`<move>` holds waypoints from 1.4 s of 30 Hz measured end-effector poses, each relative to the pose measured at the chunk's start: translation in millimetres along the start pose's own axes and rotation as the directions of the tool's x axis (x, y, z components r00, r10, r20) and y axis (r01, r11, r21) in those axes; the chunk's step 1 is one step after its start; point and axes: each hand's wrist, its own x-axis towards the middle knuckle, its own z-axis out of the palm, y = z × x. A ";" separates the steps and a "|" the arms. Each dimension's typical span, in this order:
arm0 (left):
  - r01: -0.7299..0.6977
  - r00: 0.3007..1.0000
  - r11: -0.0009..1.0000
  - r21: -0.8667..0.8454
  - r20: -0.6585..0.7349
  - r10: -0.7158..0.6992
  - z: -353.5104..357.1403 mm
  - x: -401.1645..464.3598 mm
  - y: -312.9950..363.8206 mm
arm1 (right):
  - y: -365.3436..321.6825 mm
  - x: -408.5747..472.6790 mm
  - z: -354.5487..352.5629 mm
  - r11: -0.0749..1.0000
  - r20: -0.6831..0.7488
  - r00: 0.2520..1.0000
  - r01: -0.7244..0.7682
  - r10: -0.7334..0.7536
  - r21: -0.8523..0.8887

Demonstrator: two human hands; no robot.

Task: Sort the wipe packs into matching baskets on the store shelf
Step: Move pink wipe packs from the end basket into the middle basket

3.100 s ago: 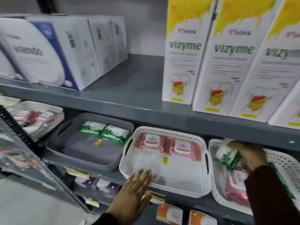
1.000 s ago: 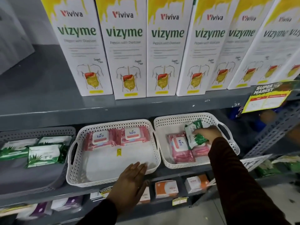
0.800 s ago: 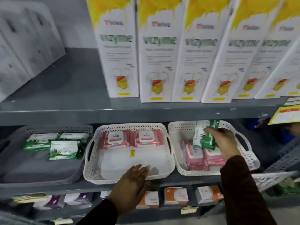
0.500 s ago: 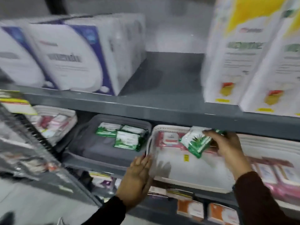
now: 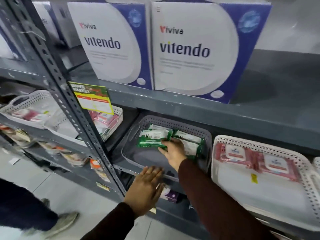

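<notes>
Since half a second before, your right hand (image 5: 171,151) had carried the green pack (image 5: 152,142) leftward from over the white basket (image 5: 259,184) into the grey basket (image 5: 131,153), pinching it beside the other green packs (image 5: 188,141) so like sat with like. Your left hand (image 5: 147,186) lay spread flat on that basket's front rim, likely steadying it. Your fingertips hid the pack's right end, and the pink packs (image 5: 256,158) waited next door.

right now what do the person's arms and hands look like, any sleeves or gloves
Both arms wear long, dark maroon-brown sleeves ending at the wrists. The left hand and right hand are bare: no gloves, and no rings, watch or markings can be seen.
</notes>
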 end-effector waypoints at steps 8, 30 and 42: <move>-0.014 1.000 0.997 -0.082 0.002 0.014 3.5 0.8 -5.4 | 7.7 -13.0 1.0 0.998 -0.039 0.997 -0.061 0.060 -0.021; -0.418 0.903 0.881 -0.222 0.003 0.429 79.5 70.9 236.4 | -119.4 -134.8 -495.0 0.611 -0.651 0.570 -0.300 -0.501 -0.733; -0.386 0.918 0.908 -0.161 0.033 0.396 87.3 74.1 263.2 | -135.6 -149.7 -474.2 0.401 -0.288 0.504 0.130 -0.814 -0.907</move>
